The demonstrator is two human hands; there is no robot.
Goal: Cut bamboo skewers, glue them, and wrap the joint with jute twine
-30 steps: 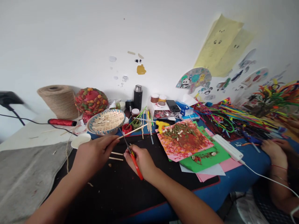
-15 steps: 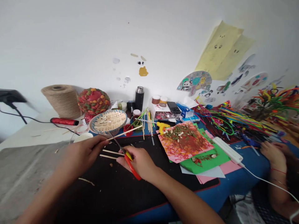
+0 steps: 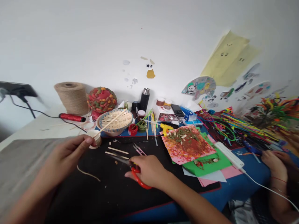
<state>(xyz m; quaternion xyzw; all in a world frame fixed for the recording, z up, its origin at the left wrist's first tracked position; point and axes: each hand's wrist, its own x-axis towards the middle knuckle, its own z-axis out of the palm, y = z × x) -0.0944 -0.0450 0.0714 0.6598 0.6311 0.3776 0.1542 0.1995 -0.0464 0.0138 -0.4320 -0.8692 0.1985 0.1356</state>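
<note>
My left hand pinches a thin wooden stick between thumb and fingers. The stick slants up to the right, passing in front of a shallow woven basket. In my right hand are scissors with red handles, their blades pointing left, low over the black mat. Two short pieces of stick lie side by side just beyond the blades. A pale string curls on the mat between my hands. Behind the left hand stands a paper cup.
A pink-handled tool lies beyond my right hand. Painted paper with seeds, a yellow glue gun and a white power strip are to the right. Twine stands back left. Another person's hands are at far right.
The scissors have come away from the stick, and my right hand has moved slightly right and down. My left hand has drawn left with the stick, now tilted more steeply. The view has shifted slightly.
</note>
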